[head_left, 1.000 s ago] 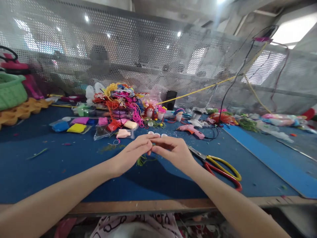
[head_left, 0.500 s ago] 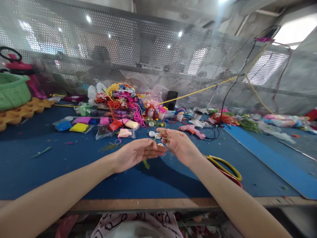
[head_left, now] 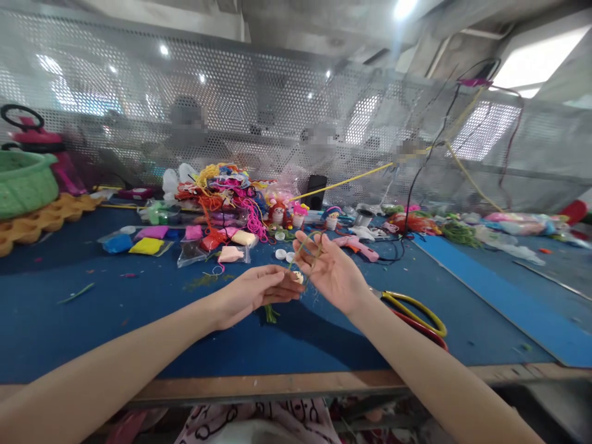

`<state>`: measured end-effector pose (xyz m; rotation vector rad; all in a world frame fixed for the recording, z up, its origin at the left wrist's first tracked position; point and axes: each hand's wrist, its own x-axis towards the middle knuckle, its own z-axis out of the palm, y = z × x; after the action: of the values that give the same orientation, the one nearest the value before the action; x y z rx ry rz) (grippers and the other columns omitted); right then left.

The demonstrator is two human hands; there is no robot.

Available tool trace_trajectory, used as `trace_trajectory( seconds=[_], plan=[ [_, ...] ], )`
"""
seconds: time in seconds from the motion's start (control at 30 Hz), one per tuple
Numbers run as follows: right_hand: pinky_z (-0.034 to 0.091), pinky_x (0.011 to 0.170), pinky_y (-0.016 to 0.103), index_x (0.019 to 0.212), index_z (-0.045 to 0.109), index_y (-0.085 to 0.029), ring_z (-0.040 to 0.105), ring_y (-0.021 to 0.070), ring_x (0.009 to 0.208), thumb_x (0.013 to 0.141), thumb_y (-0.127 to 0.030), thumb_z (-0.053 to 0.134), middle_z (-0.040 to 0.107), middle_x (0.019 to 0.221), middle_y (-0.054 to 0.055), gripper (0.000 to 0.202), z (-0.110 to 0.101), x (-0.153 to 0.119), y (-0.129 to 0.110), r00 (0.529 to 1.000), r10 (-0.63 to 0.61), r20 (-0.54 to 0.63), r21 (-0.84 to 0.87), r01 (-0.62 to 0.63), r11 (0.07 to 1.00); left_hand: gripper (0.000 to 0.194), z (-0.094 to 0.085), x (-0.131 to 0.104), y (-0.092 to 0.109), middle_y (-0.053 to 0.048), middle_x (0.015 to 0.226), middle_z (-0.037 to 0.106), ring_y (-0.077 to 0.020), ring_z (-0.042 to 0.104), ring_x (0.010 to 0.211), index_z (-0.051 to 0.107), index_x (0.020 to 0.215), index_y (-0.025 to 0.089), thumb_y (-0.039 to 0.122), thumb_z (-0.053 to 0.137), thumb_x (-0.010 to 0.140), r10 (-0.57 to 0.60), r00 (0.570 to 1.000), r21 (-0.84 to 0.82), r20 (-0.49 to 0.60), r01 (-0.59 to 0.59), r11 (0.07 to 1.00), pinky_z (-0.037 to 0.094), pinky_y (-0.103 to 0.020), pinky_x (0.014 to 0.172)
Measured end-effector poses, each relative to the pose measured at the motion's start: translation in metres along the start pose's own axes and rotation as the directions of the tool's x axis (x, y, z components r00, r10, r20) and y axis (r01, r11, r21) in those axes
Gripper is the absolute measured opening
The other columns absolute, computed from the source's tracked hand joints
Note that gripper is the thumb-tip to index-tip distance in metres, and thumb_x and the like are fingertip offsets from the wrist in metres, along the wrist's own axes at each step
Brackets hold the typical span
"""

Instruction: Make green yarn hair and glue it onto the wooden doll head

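My left hand (head_left: 259, 290) is closed on a small pale doll head (head_left: 298, 278) with green yarn on it, low over the blue table. A bunch of green yarn ends (head_left: 271, 314) hangs out below that hand. My right hand (head_left: 333, 271) is just beside it, its fingers curled and pinching a strand of green yarn (head_left: 316, 250) that loops up between the hands. The fingers partly hide the doll head. Right of my right hand lie scissors (head_left: 416, 311) with yellow and red handles.
Ahead lie a pink glue gun (head_left: 363, 248), white caps (head_left: 280, 254), small dolls (head_left: 332, 217) and bagged coloured clay (head_left: 147, 246). A tangled yarn heap (head_left: 226, 191) is behind the clay. A green basket (head_left: 25, 182) and egg tray (head_left: 50, 216) stand left; a light-blue board (head_left: 499, 302) lies right.
My right hand has turned and spread its fingers somewhat, drawing the yarn into a wider loop. My left hand has shifted slightly left, and more of the doll head shows. The camera view has moved slightly.
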<state>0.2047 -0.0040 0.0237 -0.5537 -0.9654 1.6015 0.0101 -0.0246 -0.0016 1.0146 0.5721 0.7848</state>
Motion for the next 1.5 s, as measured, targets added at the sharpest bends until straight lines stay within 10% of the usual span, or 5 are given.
trace_trajectory(
  seconds=[1.0, 1.3, 1.5],
  plan=[
    [0.051, 0.095, 0.045, 0.078, 0.079, -0.033, 0.069, 0.0201, 0.092, 0.065, -0.041, 0.089, 0.077, 0.093, 0.0, 0.017, 0.01, -0.014, 0.008, 0.964, -0.264, 0.039, -0.303, 0.263, 0.916, 0.03, 0.006, -0.004, -0.005, -0.014, 0.121, 0.073, -0.0262, 0.062, 0.124, 0.072, 0.115, 0.014, 0.021, 0.06, 0.089, 0.026, 0.99, -0.087, 0.137, -0.014, 0.996, 0.035, -0.04, 0.114],
    [0.046, 0.099, 0.051, 0.088, 0.08, -0.037, 0.062, 0.0246, 0.101, 0.08, -0.027, 0.079, 0.079, 0.093, 0.001, 0.013, 0.005, -0.013, 0.003, 0.811, -0.48, 0.333, -0.64, 0.569, 0.517, 0.027, 0.009, -0.005, -0.009, -0.007, 0.094, 0.077, -0.0202, 0.071, 0.09, 0.077, 0.099, 0.017, 0.03, 0.083, 0.075, 0.087, 0.996, 0.148, -0.011, -0.084, 0.985, 0.049, -0.035, 0.094],
    [0.048, 0.095, 0.045, 0.096, 0.078, -0.035, 0.063, 0.0228, 0.099, 0.088, -0.023, 0.07, 0.078, 0.1, 0.001, 0.017, 0.009, -0.015, -0.001, 0.779, -0.531, 0.334, -0.69, 0.586, 0.425, 0.028, 0.012, -0.004, -0.007, -0.007, 0.076, 0.074, -0.0153, 0.068, 0.073, 0.078, 0.081, 0.013, 0.039, 0.083, 0.075, 0.071, 0.992, 0.138, -0.102, -0.057, 0.989, 0.054, -0.031, 0.084]
  ],
)
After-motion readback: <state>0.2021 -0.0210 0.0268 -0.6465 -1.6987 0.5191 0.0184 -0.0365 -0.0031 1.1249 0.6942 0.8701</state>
